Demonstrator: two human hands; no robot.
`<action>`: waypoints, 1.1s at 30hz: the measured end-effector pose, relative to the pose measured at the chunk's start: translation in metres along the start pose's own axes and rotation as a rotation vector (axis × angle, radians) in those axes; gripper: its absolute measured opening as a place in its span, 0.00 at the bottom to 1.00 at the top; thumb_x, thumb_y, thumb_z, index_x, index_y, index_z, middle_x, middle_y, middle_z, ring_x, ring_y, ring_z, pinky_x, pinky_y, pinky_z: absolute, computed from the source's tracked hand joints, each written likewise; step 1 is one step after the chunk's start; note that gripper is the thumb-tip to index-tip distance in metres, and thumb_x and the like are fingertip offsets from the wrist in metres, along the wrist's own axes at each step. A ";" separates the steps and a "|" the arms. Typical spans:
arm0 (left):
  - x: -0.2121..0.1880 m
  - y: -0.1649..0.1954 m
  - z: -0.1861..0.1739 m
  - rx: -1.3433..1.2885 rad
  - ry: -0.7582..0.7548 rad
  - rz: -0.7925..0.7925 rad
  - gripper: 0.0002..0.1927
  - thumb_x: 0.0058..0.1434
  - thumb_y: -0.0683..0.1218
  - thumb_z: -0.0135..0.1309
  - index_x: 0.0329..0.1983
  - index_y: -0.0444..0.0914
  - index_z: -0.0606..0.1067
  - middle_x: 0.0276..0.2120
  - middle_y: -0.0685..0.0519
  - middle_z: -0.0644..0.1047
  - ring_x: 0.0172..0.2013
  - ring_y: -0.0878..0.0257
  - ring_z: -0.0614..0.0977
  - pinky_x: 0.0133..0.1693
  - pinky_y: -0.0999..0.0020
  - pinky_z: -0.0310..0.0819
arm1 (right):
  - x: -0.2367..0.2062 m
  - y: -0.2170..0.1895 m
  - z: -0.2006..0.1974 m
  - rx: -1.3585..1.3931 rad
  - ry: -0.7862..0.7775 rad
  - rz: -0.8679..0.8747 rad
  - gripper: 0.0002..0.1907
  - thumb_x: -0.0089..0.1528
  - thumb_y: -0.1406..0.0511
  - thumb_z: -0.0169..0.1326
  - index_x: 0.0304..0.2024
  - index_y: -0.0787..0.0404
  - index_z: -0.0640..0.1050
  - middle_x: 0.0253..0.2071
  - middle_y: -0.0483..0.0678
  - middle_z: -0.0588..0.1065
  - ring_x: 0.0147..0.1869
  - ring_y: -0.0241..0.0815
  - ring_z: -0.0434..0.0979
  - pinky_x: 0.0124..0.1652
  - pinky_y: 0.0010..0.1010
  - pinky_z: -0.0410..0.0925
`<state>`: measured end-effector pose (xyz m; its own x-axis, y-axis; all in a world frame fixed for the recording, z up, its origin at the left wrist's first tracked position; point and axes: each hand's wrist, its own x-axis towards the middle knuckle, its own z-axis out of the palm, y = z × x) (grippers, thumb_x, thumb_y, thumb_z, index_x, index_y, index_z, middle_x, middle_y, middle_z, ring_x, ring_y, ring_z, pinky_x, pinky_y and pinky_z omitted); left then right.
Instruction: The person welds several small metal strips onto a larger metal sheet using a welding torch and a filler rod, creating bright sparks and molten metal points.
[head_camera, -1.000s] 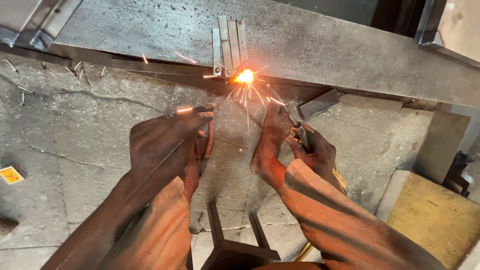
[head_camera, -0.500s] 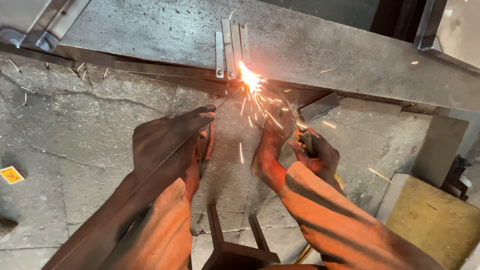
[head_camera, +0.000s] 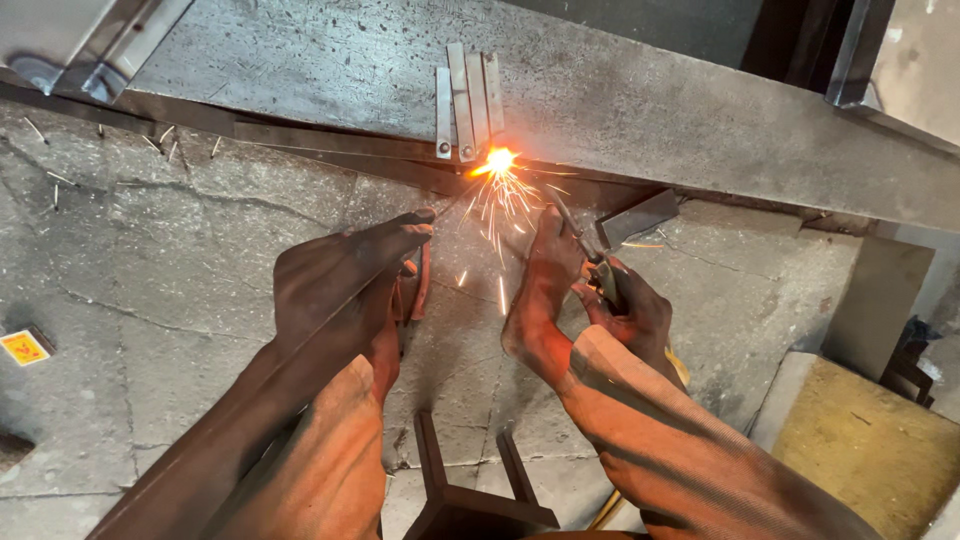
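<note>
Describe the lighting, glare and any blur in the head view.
Head view: the welding arc blows out to a white-orange glare and tints both forearms orange; sparks streak as short motion-blurred lines; the left hand sits dark in shadow; the right hand and concrete floor stay sharp in flat daylight.

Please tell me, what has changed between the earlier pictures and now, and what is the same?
The welding arc and its sparks crept slightly rightward along the seam under the metal strips. Nothing was grasped or released: the right hand still grips the electrode holder, the left hand still hovers, shading.
</note>
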<state>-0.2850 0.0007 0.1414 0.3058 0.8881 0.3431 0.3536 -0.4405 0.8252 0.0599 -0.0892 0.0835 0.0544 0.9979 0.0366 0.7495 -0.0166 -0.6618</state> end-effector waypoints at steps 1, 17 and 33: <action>0.000 0.000 0.001 -0.004 0.007 -0.005 0.19 0.59 0.29 0.58 0.53 0.36 0.77 0.51 0.45 0.82 0.37 0.59 0.86 0.37 0.67 0.78 | 0.000 0.001 0.000 -0.006 0.008 -0.016 0.25 0.58 0.67 0.71 0.56 0.66 0.77 0.39 0.49 0.81 0.38 0.29 0.79 0.38 0.21 0.72; 0.000 -0.002 0.009 0.010 0.040 -0.036 0.17 0.64 0.32 0.59 0.54 0.37 0.77 0.51 0.47 0.82 0.37 0.58 0.86 0.38 0.66 0.77 | 0.008 0.001 -0.010 -0.130 0.010 -0.077 0.15 0.59 0.66 0.70 0.45 0.60 0.79 0.29 0.47 0.75 0.28 0.32 0.73 0.30 0.27 0.67; -0.029 -0.002 0.028 0.036 0.157 -0.185 0.11 0.68 0.41 0.55 0.52 0.35 0.79 0.47 0.48 0.83 0.46 0.57 0.88 0.49 0.66 0.83 | 0.072 -0.110 -0.155 -0.230 -0.063 0.140 0.19 0.51 0.63 0.73 0.45 0.56 0.84 0.19 0.45 0.74 0.19 0.33 0.69 0.23 0.28 0.66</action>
<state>-0.2699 -0.0277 0.1175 0.0924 0.9625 0.2552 0.4227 -0.2700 0.8651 0.0841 -0.0252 0.2751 0.1323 0.9867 -0.0948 0.8679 -0.1615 -0.4698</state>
